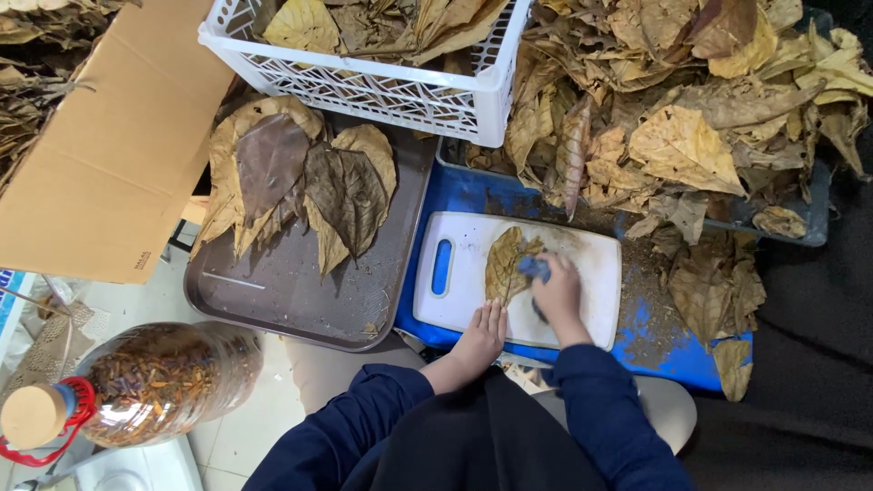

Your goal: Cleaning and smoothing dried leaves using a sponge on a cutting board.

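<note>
White cutting board [591,264], leaf [503,264] near handle edge

I'm in long dark navy sleeves, both running right down to my wrists, the cuffs snug. My left hand [480,336] and right hand [556,293] are bare, no gloves, no rings showing. A black apron or front panel covers my middle, with pale beige trousers at my knees.

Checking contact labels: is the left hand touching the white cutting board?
Touching. The head view shows the left hand lying flat, its fingers pressed on the lower edge of the white cutting board, with no gap visible.
</note>
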